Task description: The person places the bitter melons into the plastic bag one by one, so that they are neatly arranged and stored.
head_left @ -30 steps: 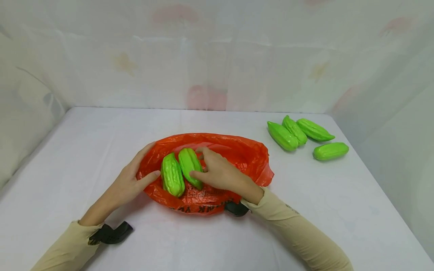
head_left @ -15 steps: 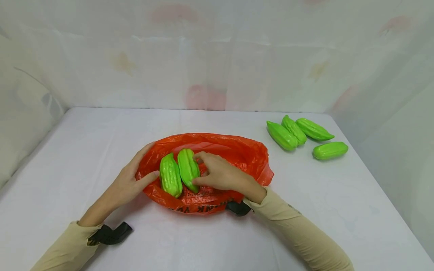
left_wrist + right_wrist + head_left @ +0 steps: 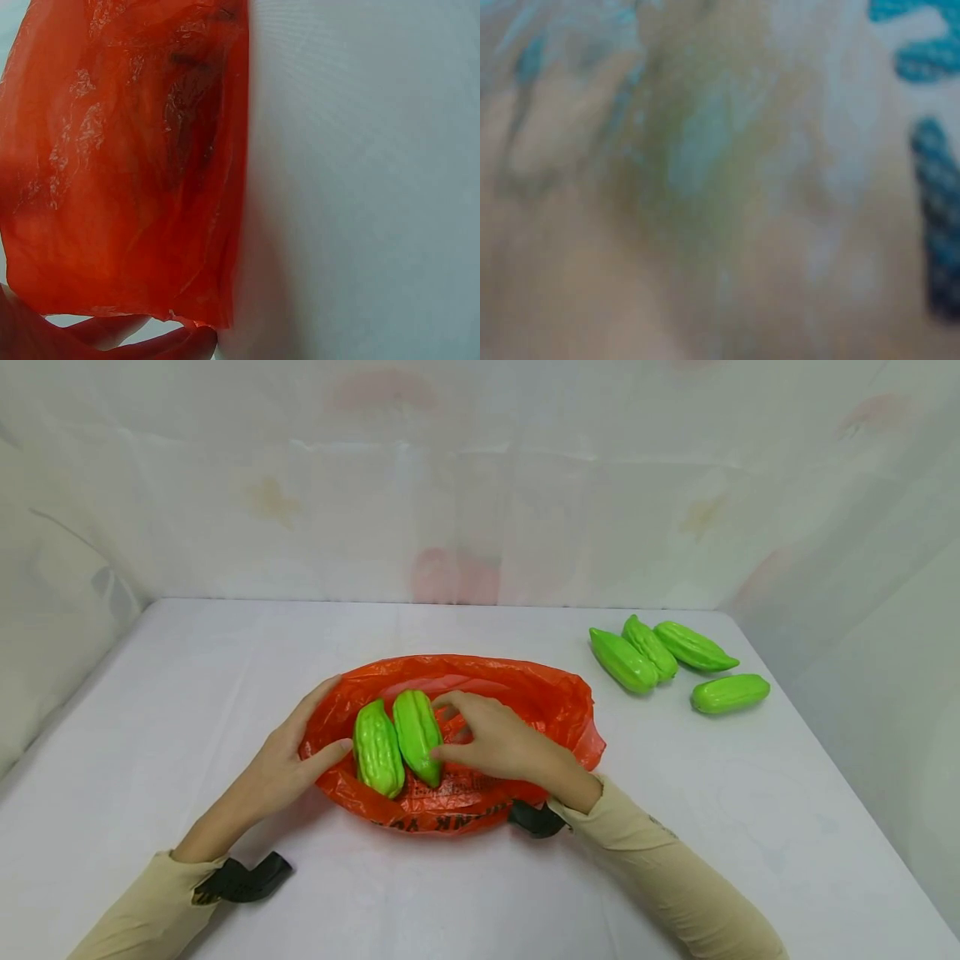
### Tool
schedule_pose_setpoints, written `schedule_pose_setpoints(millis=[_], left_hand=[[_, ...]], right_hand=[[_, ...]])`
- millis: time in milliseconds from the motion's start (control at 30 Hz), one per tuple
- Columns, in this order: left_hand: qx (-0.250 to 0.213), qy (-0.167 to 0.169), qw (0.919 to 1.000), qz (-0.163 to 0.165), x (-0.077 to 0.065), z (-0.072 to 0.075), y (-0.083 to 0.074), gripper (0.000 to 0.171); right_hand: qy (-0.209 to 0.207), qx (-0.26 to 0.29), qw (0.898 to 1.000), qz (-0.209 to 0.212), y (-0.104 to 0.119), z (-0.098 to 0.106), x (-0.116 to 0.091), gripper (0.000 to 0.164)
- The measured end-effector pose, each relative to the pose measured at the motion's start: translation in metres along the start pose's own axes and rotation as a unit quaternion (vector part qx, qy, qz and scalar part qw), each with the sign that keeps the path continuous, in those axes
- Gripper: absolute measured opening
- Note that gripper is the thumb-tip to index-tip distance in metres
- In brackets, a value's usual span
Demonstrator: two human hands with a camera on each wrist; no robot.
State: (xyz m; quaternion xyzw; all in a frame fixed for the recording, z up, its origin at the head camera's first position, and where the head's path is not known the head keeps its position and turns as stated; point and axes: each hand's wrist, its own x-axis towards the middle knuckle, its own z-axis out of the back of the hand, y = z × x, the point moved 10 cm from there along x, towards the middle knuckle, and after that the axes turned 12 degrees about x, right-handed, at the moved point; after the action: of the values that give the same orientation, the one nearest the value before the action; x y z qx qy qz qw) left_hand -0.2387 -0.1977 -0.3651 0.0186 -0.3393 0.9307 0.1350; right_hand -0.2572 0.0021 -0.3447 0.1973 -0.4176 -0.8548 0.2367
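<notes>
A red plastic bag [image 3: 555,693] lies spread with its mouth facing up, black lettering along its near side. Inside it, side by side, rest two bright green ridged bitter melons, a left one [image 3: 378,752] and a right one [image 3: 417,735]. My left hand [image 3: 288,756] grips the bag's left end, thumb over the rim; in the left wrist view its fingers [image 3: 142,341] show past the bag's end. Over the bag, my right hand [image 3: 498,739] has its fingers loosely bent, thumb tip right at the right melon's edge. The right wrist view is blurred.
Several more green bitter melons [image 3: 622,660] lie on the white table [image 3: 750,827] at the back right, one of them [image 3: 731,693] apart from the others. White patterned sheeting [image 3: 480,485] walls the table at the back and sides. Black wrist devices [image 3: 243,878] sit under both sleeves.
The right melon has shifted slightly left and nearer, up against the left one. My right hand has loosened from it and drawn a little to the right. The left hand stays put.
</notes>
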Motion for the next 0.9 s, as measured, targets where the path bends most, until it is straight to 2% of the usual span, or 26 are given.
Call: schedule_pose_setpoints(millis=[300, 633, 900], left_hand=[[0.006, 0.001, 1.0, 0.006, 0.0, 0.0, 0.001, 0.078], [0.005, 0.002, 1.0, 0.008, 0.0, 0.001, 0.001, 0.078], [0.004, 0.002, 1.0, 0.007, 0.0, 0.0, 0.002, 0.078]], right_hand=[[-0.015, -0.002, 1.0, 0.021, -0.002, 0.013, -0.008, 0.055], [-0.007, 0.025, 0.997, 0.078, 0.002, 0.026, -0.02, 0.054], [-0.027, 0.02, 0.995, 0.099, 0.005, 0.044, -0.027, 0.051]])
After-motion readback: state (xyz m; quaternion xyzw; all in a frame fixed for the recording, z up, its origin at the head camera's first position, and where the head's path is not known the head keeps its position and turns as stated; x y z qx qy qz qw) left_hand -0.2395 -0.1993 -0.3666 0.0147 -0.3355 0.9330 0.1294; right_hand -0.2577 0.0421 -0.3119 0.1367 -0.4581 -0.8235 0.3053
